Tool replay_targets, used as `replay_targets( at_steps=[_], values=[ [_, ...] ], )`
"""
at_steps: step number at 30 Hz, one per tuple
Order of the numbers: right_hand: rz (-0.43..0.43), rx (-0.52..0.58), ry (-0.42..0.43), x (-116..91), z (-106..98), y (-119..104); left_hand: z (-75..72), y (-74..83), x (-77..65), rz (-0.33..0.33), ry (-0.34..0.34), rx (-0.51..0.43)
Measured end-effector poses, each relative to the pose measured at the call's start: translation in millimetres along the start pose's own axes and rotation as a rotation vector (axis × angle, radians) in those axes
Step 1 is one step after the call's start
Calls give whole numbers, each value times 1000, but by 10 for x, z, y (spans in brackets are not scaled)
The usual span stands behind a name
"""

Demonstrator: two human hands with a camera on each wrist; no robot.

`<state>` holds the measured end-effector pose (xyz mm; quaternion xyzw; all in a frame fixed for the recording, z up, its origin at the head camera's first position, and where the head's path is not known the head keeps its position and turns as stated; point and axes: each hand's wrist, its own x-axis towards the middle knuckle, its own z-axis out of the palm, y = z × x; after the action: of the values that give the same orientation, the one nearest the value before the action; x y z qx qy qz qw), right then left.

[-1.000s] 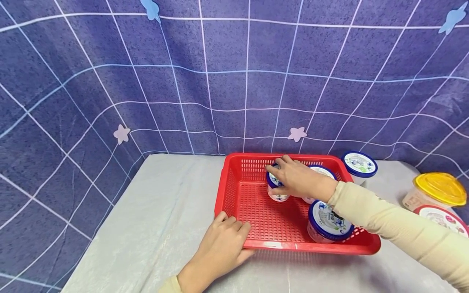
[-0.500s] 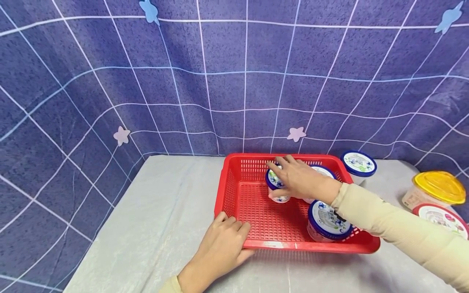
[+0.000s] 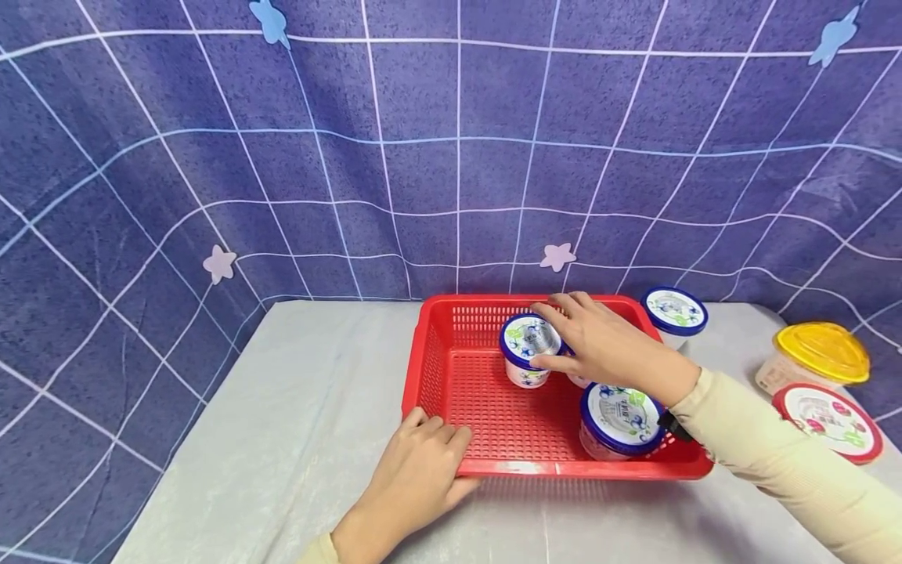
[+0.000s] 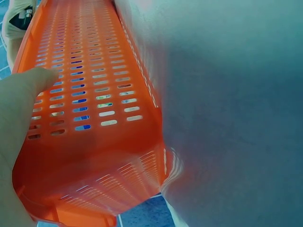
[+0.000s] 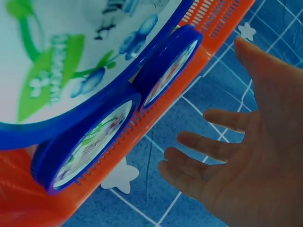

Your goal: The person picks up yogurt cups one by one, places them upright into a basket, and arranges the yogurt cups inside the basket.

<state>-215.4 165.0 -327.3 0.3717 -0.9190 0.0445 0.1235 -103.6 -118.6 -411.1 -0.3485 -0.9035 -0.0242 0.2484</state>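
My left hand (image 3: 416,478) grips the near left corner of the red plastic basket (image 3: 521,468). In the left wrist view its thumb (image 4: 42,78) lies against the slotted outer wall. Inside the basket, toward the back, stands a blue-lidded tub (image 3: 528,341) with blueberry pictures. Just right of that tub is my right hand (image 3: 606,341), fingers spread and holding nothing; the right wrist view shows its open palm (image 5: 246,165) apart from the lids. A larger blue-lidded tub (image 3: 622,415) stands at the basket's front right. A third tub (image 3: 578,381) is mostly hidden behind my right hand.
Outside the basket, at its back right, stands another blue-lidded tub (image 3: 674,311). Farther right are a yellow-lidded tub (image 3: 820,352) and a red-lidded tub (image 3: 828,419). A purple grid-patterned curtain (image 3: 423,180) hangs behind the grey-covered table (image 3: 282,439).
My right hand has let go of the tub in the basket and drawn to the right, uncovering its lid. The left hand keeps its hold on the basket. The view has shifted slightly.
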Motion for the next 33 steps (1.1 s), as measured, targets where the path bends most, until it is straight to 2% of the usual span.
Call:
replay_targets(
  at_steps=[7,16,27,33],
  values=[
    [-8,58,24,-140,-36,-52,1,-9,-7,-4,10,-1],
    [-6,35,59,-213,-97,-84,8,-1,7,7,19,-1],
    [80,60,79,-508,-253,-29,18,17,34,18,23,-7],
    [81,59,125,-608,-251,-33,27,12,24,6,40,-13]
  ],
)
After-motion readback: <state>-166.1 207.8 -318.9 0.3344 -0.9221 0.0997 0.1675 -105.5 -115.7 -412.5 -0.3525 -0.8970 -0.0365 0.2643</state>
